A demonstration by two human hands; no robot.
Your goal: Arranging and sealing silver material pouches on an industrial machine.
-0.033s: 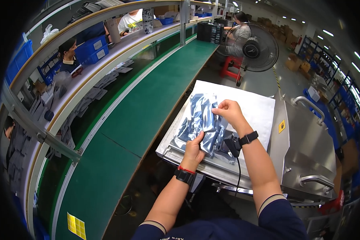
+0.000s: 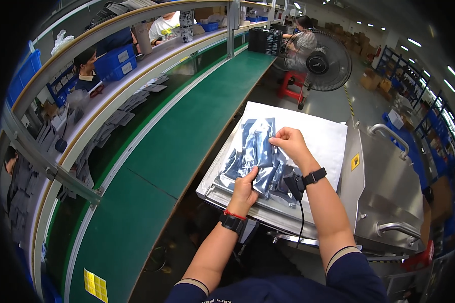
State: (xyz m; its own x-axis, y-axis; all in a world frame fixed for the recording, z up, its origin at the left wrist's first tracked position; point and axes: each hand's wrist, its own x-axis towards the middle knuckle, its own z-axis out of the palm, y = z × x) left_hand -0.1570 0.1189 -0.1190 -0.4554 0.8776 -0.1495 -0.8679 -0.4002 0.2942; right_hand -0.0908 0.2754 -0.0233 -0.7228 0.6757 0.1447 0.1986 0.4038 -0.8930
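while in hands (image 2: 245, 192), pkt (image 2: 261, 144) contents unclear

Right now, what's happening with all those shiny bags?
A person is holding up a shiny bag with both hands. The left grip has its lower part, thumb on top, and the right grip pinches its right edge. More silvery bags lie around it on a white surface, next to a long green surface. I can't see what's inside the bags.
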